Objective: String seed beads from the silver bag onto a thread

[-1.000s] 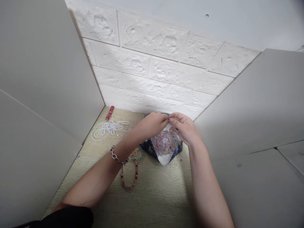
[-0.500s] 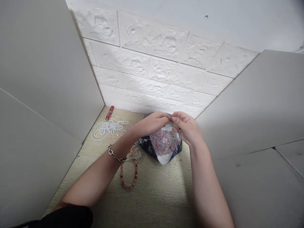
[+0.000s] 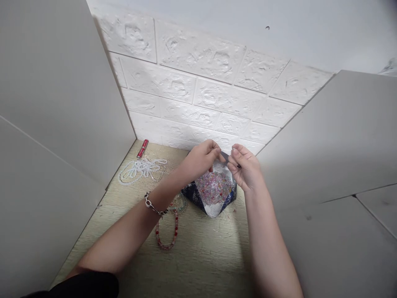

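My left hand [image 3: 203,159] hovers over a dark blue bag [image 3: 194,196], its thumb and fingertips pinched together; what they hold, if anything, is too small to see. A small red spot shows just under those fingers. Close by on the right, my right hand [image 3: 245,167] is also pinched, with a tiny pale glint at the thumb tip that I cannot name. Many small pink and multicoloured beads [image 3: 215,188] lie in the bag's open, pale-lined middle. A red bead string [image 3: 166,248] lies in a loop below my left wrist, next to a partly hidden pale green strand [image 3: 182,205].
White and clear bead strands [image 3: 132,178] lie in a tangle at the back left of the wooden tabletop [image 3: 186,265]. Behind them is a red patterned tube [image 3: 142,149]. Grey panels [image 3: 325,157] stand at both sides, and a white brick-pattern wall [image 3: 176,87] closes the back.
My hands have drawn apart from their meeting point above the bag, leaving a gap between the fingertips. The beads in the bag are more exposed. The strands on the tabletop lie as before.
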Action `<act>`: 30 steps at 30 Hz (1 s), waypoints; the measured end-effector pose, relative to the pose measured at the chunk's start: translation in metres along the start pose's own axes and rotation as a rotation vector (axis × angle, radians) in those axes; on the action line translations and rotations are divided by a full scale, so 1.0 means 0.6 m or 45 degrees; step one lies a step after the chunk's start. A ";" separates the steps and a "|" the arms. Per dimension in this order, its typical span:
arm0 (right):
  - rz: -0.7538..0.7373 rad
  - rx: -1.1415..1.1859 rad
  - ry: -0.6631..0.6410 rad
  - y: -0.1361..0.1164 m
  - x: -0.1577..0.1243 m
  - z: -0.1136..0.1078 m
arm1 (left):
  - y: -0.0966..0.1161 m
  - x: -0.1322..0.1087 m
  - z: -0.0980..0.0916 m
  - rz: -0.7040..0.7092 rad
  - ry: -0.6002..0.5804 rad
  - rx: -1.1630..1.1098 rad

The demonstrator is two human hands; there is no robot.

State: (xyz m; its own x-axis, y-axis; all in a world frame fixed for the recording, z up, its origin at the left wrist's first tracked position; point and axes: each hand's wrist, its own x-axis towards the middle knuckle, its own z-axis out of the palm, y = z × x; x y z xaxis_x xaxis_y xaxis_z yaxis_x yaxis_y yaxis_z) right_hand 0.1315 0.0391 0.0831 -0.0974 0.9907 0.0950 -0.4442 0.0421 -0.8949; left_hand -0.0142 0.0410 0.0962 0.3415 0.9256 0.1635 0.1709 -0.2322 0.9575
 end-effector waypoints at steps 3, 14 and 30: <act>0.029 0.127 0.003 0.010 0.003 0.007 | 0.005 -0.002 0.005 0.025 0.100 -0.070; 0.053 0.374 0.060 0.045 0.004 0.033 | 0.001 -0.005 0.022 0.191 0.365 -0.095; -0.052 0.131 0.124 0.038 -0.001 0.043 | 0.004 -0.008 0.025 0.181 0.418 0.023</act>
State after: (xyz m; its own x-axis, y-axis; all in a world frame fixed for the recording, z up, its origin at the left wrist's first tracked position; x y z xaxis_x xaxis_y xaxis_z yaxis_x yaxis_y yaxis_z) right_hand 0.0987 0.0360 0.0738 0.0075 0.9965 0.0834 -0.5354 0.0745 -0.8413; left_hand -0.0018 0.0315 0.0943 0.0484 0.9296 0.3653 0.1599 -0.3682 0.9159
